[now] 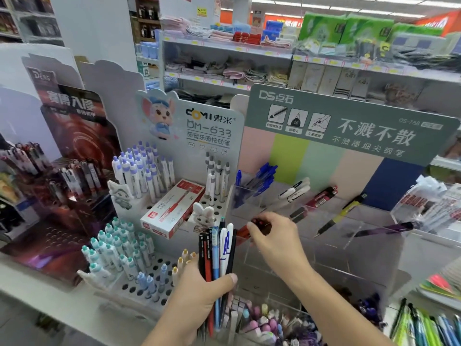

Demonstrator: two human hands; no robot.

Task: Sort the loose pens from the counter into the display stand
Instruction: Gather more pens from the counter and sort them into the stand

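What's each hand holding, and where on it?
Left hand grips a bundle of pens around their lower halves. Right hand pinches a red pen near its upper end.

Upright pen bundle (pixel 219 255); red pen (pixel 245 231), seemingly over clear stand (pixel 324 236).

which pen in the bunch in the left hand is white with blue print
The white pen near the right of the bunch gripped by the left hand; its neighbours are black, red and light blue.
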